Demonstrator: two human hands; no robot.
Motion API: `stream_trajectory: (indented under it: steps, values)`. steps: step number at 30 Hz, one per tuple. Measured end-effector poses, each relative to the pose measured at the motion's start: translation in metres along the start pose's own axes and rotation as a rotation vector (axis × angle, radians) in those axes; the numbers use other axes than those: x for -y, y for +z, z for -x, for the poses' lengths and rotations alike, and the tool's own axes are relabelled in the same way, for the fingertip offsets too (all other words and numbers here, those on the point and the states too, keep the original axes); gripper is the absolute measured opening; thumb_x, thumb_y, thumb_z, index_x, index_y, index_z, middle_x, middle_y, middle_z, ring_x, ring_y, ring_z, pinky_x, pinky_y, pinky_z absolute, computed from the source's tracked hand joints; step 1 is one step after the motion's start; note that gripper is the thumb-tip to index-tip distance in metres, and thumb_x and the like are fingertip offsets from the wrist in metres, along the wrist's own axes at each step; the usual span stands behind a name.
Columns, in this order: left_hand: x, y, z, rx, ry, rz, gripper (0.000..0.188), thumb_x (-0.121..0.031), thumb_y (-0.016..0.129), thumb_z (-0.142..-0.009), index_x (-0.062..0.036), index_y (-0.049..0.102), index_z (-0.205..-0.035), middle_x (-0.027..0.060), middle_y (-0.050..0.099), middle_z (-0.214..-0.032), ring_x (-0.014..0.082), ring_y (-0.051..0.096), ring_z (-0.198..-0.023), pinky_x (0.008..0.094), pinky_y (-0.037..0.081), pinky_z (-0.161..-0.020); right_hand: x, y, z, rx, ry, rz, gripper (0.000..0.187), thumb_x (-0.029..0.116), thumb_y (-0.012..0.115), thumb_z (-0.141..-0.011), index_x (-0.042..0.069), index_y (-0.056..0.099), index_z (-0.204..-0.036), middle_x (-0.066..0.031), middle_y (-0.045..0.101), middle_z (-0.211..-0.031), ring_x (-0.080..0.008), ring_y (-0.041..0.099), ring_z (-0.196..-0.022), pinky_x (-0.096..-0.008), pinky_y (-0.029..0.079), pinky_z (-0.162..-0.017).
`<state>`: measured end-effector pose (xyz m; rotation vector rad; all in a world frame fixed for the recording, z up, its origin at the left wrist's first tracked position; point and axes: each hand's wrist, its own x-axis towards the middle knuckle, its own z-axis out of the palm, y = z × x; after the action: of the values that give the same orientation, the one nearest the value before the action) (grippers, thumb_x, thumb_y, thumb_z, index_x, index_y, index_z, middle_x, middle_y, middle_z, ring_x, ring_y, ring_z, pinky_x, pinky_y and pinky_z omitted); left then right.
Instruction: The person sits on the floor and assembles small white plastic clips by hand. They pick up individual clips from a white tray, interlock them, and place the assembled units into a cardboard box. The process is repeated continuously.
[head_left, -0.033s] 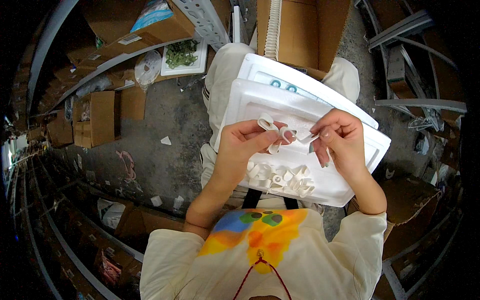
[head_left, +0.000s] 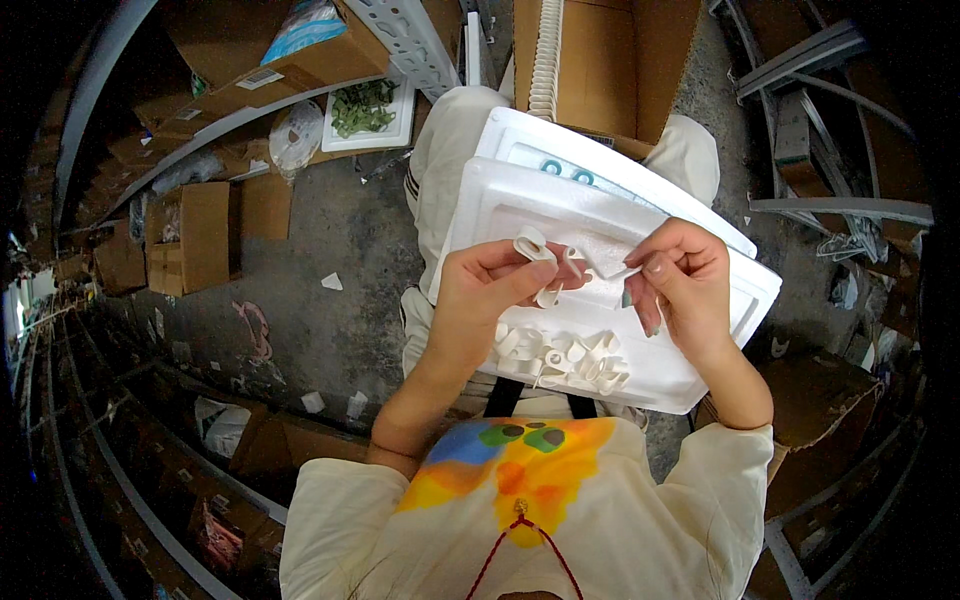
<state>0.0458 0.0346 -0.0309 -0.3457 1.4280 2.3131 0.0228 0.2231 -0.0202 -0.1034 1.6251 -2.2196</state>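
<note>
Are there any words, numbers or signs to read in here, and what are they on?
None that I can read.
White label on the upper-left cardboard box: too small to read.
Smaller pale label to its left: too small as well.
Blue-and-white bag in that box: no words I can make out.
Shirt: a colourful picture, no visible words.

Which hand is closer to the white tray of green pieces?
Left. The left hand, holding white loops, is below and to the right of the tray in the picture; the right hand is farther right.
</note>
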Motion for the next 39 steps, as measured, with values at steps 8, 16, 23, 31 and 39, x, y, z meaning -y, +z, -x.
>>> stream_trajectory:
  steps: [8,16,23,31,39]
  values:
    - [0.001,0.001,0.001,0.008,0.022,0.066,0.02,-0.007,0.055,-0.077,0.0061,0.057,-0.091,0.0144,0.061,-0.087,0.0192,0.06,-0.081,0.0219,0.046,-0.067,-0.001,0.011,0.002,0.06,0.196,-0.182,0.015,0.016,0.044,-0.086,0.001,0.044,-0.088,-0.0161,0.057,-0.061,-0.0136,0.049,-0.035,-0.0198,0.035,-0.032]
    - [0.011,0.0,0.0,-0.063,0.137,0.047,0.019,-0.003,0.057,-0.075,0.0044,0.058,-0.091,0.0091,0.061,-0.082,0.0105,0.057,-0.073,0.0195,0.044,-0.063,-0.015,0.013,0.001,0.171,0.412,-0.421,0.017,0.02,0.048,-0.085,0.003,0.049,-0.086,-0.0107,0.056,-0.067,-0.0058,0.037,-0.041,-0.0165,0.026,-0.038]
    - [0.007,0.0,-0.001,-0.007,0.044,0.257,0.022,-0.011,0.053,-0.08,0.0045,0.055,-0.095,0.0108,0.06,-0.086,0.0126,0.058,-0.076,0.0229,0.047,-0.068,-0.018,0.014,-0.001,0.122,0.285,-0.315,0.014,0.015,0.05,-0.083,0.002,0.052,-0.087,-0.0033,0.051,-0.064,-0.0041,0.034,-0.045,-0.0164,0.024,-0.039]
    - [0.009,-0.001,-0.004,0.055,0.06,0.372,0.023,-0.007,0.05,-0.08,0.0067,0.053,-0.098,0.0154,0.059,-0.092,0.0175,0.059,-0.078,0.0267,0.048,-0.073,-0.021,0.011,-0.003,0.207,0.413,-0.291,0.014,0.015,0.051,-0.083,0.003,0.054,-0.089,-0.0021,0.051,-0.065,-0.0037,0.034,-0.046,-0.0165,0.025,-0.04]
    - [0.007,0.001,-0.002,-0.053,0.191,0.076,0.019,0.001,0.054,-0.074,0.0079,0.057,-0.092,0.0139,0.06,-0.09,0.0141,0.057,-0.078,0.0241,0.046,-0.073,-0.025,0.018,0.002,0.072,0.122,0.062,0.021,0.014,0.056,-0.08,0.002,0.055,-0.097,-0.0001,0.054,-0.068,-0.0023,0.033,-0.048,-0.0169,0.027,-0.042]
